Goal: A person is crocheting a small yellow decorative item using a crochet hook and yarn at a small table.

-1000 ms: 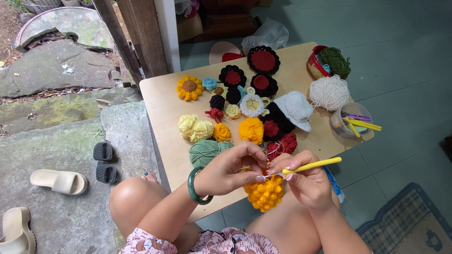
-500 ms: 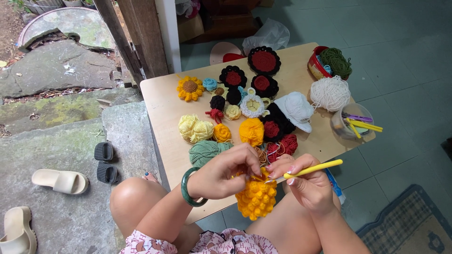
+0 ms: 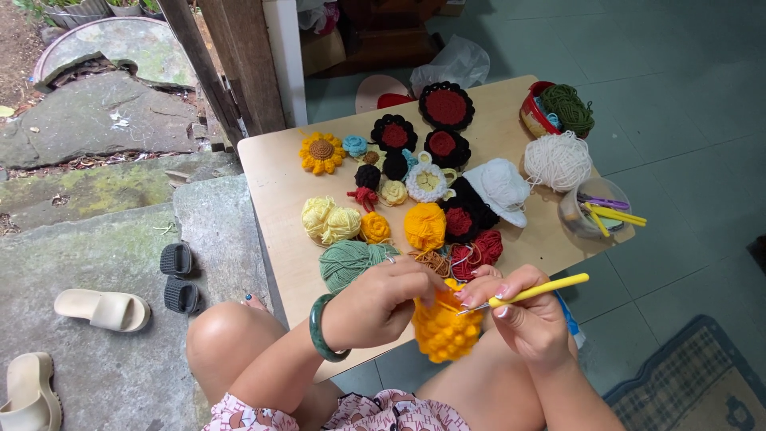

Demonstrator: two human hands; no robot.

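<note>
Yellow crochet piece (image 3: 445,331) hanging lower than before, left hand (image 3: 383,302) fingers pinching its top (right hand (image 3: 531,319) gripping yellow hook (image 3: 536,291))

Ahead of the left hand (image 3: 379,303): green yarn ball (image 3: 351,262) lying just beyond the knuckles, pale yellow yarn (image 3: 329,220) sitting past it, blocking a straight forward reach.

Ahead of the right hand (image 3: 527,319): red crochet pieces (image 3: 476,249) and an orange ball (image 3: 424,226) crowding the near table edge.

Far right of the right hand: clear cup of hooks (image 3: 594,211) and white yarn ball (image 3: 558,160) standing well apart.

Left of the left hand: bare wooden table (image 3: 275,199) strip running open toward the sunflower piece (image 3: 321,152).
</note>
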